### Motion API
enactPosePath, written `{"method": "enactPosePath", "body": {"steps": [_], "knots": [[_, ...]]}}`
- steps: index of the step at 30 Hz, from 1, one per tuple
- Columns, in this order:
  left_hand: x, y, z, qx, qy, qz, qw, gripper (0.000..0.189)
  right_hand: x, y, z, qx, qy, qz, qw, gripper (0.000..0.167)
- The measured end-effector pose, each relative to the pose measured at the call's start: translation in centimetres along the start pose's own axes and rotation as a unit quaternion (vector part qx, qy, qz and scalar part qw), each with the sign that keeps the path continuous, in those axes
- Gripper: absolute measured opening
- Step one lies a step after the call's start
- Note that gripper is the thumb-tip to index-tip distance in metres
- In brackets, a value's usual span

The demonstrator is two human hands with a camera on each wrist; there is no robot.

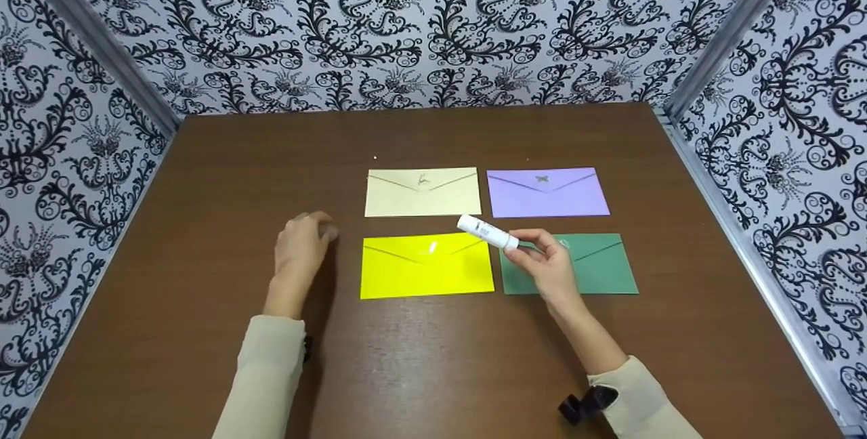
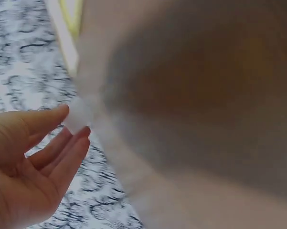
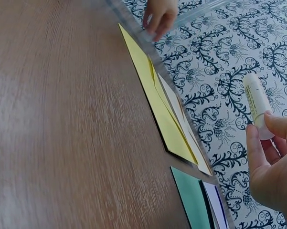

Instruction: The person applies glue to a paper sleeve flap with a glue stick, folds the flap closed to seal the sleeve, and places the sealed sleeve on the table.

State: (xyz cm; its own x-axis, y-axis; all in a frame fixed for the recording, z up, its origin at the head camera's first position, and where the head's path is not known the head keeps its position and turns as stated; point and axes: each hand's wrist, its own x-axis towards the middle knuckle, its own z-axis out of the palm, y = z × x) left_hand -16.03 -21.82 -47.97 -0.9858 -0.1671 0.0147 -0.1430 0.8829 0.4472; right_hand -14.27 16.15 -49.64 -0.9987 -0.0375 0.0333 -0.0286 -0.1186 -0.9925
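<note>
My right hand (image 1: 550, 269) pinches a white glue stick (image 1: 486, 231) near one end, holding it tilted over the gap between the yellow envelope (image 1: 399, 280) and the green envelope (image 1: 603, 269). Dark print shows along its side. To the left of the envelopes is my left hand (image 1: 301, 246), above the brown table. Between its thumb and fingertips, the left wrist view shows a small whitish piece (image 2: 78, 116); it is blurred, and I cannot tell its kind. The yellow envelope's flap carries a small shiny spot (image 1: 432, 247).
Behind lie a cream envelope (image 1: 399, 202) and a lilac envelope (image 1: 576, 198), each with a small ornament on its flap. The brown table (image 1: 420, 364) is bounded by patterned walls (image 1: 433, 26) at the back and sides. A tiny white speck (image 1: 374, 157) lies behind the cream envelope.
</note>
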Motion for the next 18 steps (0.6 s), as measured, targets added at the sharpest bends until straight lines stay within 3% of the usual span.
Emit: {"method": "enactPosePath", "body": {"steps": [4, 8, 13, 18], "knots": [[-0.3, 2.6, -1.0, -0.085, 0.008, 0.021, 0.9961, 0.026, 0.0, -0.2, 0.2, 0.007, -0.004, 0.001, 1.0, 0.033], [-0.7, 5.1, -1.8, -0.172, 0.01, 0.051, 0.9836, 0.027, 0.0, -0.3, 0.5, 0.007, -0.006, 0.007, 0.9999, 0.034], [-1.2, 7.6, -1.6, -0.298, -0.001, 0.102, 0.9491, 0.027, 0.0, -0.5, 0.7, 0.001, -0.007, 0.013, 0.9999, 0.032], [-1.6, 9.3, -0.2, -0.362, -0.036, 0.144, 0.9205, 0.026, 0.0, -0.7, 1.0, -0.004, -0.014, 0.019, 0.9997, 0.032]]}}
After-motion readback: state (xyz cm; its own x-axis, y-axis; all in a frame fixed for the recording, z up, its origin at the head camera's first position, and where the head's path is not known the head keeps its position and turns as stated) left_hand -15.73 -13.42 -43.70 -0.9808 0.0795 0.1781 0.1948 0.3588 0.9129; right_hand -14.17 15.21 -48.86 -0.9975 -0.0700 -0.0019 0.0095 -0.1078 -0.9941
